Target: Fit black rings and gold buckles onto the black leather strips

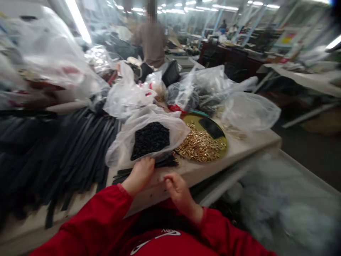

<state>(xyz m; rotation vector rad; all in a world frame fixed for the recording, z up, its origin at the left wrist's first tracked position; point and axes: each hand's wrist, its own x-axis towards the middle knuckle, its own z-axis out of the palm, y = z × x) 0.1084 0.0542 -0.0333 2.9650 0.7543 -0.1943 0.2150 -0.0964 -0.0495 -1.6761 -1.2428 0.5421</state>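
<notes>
My left hand (140, 174) rests on the ends of some black straps (162, 161) at the near edge of the work table (247, 144), just below a clear plastic bag of small black parts (150, 139). My right hand (178, 190) hovers at the table's front edge with fingers curled; the blur hides whether it holds anything. A round gold tray (192, 121) to the right holds a heap of small gold metal pieces (199, 145) and a dark phone (211, 128).
A large pile of black straps (61, 149) covers the table's left side. Several plastic bags (213, 89) crowd the back. A person in a brown top (151, 39) stands beyond the table. Grey material (279, 206) lies low at right.
</notes>
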